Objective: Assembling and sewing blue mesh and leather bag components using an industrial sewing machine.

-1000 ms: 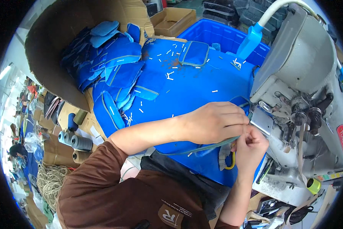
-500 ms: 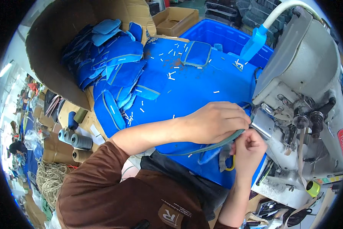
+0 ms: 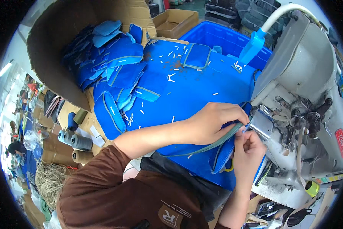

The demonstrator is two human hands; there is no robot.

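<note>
1. Left hand (image 3: 217, 120), close to the left of the sewing machine (image 3: 305, 65): fingers bent down, apparently grasping blue cloth and a grey-green strip (image 3: 225, 136); fingertips partly hidden.
2. Right hand (image 3: 249, 149), just below the sewing machine's metal plate (image 3: 261, 125): thumb and forefinger together at the strip's upper end, apparently pinching an edge; exact contact too small to make out.
3. Spread out left of the sewing machine: blue tabletop (image 3: 190, 95), broad and smooth.
4. Farthest left of the sewing machine: cardboard box (image 3: 53, 57), open-mouthed, with a heap of blue panels (image 3: 127, 72) spilling out, many grey-banded.
5. Near the sewing machine, to its left and toward the person, beneath both hands: held panel (image 3: 225, 154). Just changed: more blue and a clear band of edging now in sight, where mostly a pale grey scrap showed a second ago. Meaning, as a judgement: held panel being turned or drawn clear, with edge handling still under way.
6. Look of the held panel: bright blue, cloth-like, tilted, rounded at the lower end, dark greyish edging; join with the strip impossible to tell.
7. Strip: long, narrow, bowing leftward away from the sewing machine, under the left forearm.
8. Beside the held panel, left of the sewing machine: yellow loop (image 3: 231, 167), mostly covered.
9. Smallest, scattered left of the sewing machine: white snippets (image 3: 215, 94).
</note>
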